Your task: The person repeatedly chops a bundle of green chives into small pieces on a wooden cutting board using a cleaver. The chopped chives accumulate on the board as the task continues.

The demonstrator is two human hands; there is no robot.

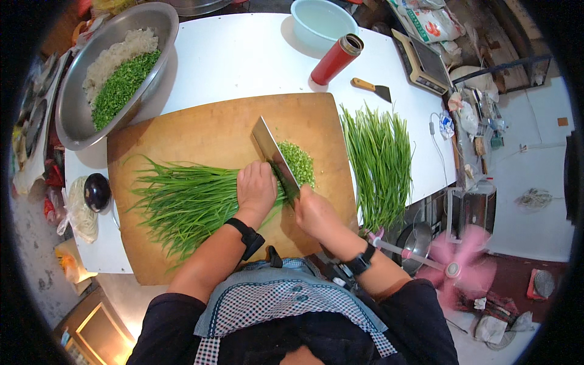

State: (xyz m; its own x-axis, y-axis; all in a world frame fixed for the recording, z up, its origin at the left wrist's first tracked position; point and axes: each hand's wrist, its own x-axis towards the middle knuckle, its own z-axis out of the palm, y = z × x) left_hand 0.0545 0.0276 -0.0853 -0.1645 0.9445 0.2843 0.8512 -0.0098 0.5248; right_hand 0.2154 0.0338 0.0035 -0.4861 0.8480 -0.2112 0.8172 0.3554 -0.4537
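My left hand (256, 186) presses, fingers curled, on a bunch of garlic chives (196, 196) spread over a wooden cutting board (191, 130). In my right hand (315, 211) is the handle of a cleaver (276, 157), its broad blade close beside my left knuckles at the cut end of the bunch. Finely chopped chive pieces (299, 164) lie heaped just right of the blade. Another pile of whole chives (378, 164) rests on the white table right of the board.
A steel basin (171, 23) with chopped greens and pale noodles stands at upper left. An eggplant (97, 192) and bagged noodles (84, 214) lie left. Beyond the board are a red flask (333, 61), a scraper (372, 88), a water basin (325, 23) and a scale (419, 61). A pink fan (452, 270) is at lower right.
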